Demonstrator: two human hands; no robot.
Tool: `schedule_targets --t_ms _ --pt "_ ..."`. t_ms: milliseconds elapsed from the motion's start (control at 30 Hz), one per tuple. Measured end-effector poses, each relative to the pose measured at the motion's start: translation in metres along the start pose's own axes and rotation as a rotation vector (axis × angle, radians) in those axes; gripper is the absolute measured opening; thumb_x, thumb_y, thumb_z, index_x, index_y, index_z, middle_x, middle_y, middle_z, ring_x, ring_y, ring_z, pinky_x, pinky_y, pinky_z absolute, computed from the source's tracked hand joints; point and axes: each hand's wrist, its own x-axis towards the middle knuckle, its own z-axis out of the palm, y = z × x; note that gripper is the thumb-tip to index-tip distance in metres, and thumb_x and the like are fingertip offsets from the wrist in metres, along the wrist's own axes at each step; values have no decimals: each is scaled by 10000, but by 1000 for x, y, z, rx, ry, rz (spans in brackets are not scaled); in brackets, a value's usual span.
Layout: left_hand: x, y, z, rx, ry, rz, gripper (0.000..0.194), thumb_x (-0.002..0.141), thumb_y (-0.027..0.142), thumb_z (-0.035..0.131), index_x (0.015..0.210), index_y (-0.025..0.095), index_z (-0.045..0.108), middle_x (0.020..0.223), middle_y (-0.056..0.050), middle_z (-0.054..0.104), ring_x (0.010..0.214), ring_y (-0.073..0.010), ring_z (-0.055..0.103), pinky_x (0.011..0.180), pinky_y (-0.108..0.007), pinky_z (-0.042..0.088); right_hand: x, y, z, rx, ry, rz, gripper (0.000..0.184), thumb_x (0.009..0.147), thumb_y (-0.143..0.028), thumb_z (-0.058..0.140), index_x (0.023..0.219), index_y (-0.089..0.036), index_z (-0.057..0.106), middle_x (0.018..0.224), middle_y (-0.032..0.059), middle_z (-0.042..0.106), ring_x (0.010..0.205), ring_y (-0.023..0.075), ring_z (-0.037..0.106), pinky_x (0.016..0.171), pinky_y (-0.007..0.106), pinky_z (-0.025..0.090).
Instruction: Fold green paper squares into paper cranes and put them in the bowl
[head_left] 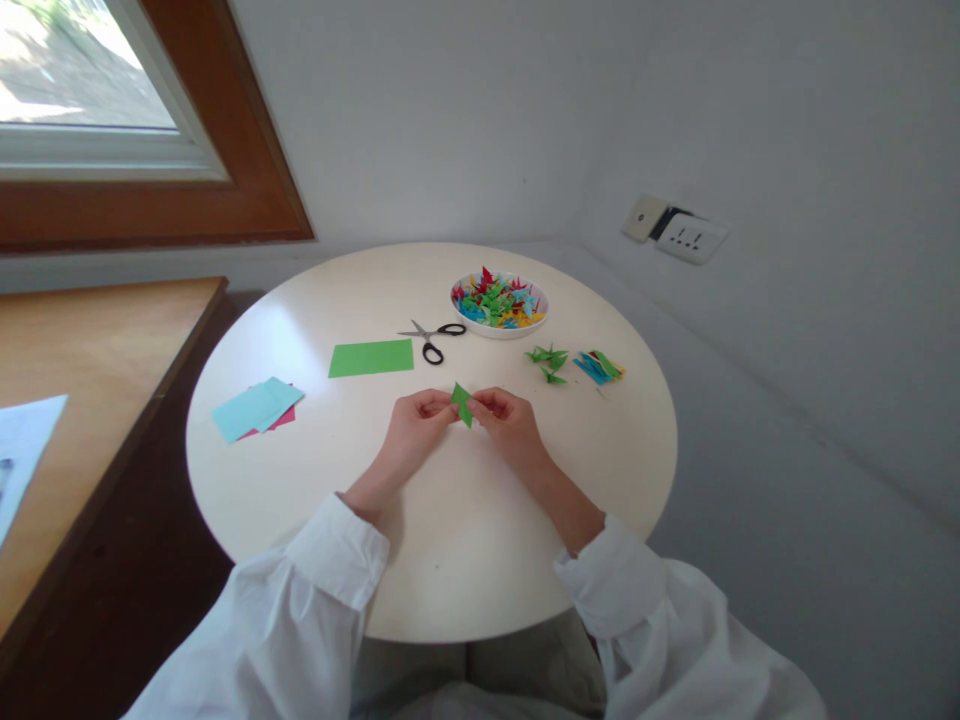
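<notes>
Both hands meet over the middle of the round worktop, with a small folded green paper between them, just above its surface. The fingers of the left hand are pinched on its left edge and those of the right hand on its right edge, thumbs towards the wearer. Gripping it from both sides probably steadies so small a piece and leaves its creases in view.

Beyond the left hand lies a flat green sheet, with the scissors beside its right end, blades parted and pointing left; they seem set aside yet within easy reach. Light blue sheets overlap a pink one at the left, perhaps kept away from the folding space.

On the far side, a white bowl holds many-coloured folded figures, likely so they do not scatter. Nearer and to the right, loose green figures sit beside a small pile of coloured paper pieces, apparently grouped by kind.
</notes>
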Motion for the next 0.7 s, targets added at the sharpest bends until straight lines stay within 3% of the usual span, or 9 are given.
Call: schedule_targets --t_ms 433,700 --pt "1 -8 0 -32 -68 11 224 662 331 671 740 122 679 713 -52 657 625 -129 558 570 -228 404 0 3 -1 -28 -31 -37 167 661 -334 612 625 -172 593 616 12 619 581 131 548 570 261 442" --pt "0 -3 -1 -43 -23 6 151 649 286 660 655 135 660 630 -11 610 580 -110 503 554 -226 366 -2 -2 1 25 -106 12 201 652 -374 625 659 -175 595 629 -3 606 579 118 536 565 249 427"
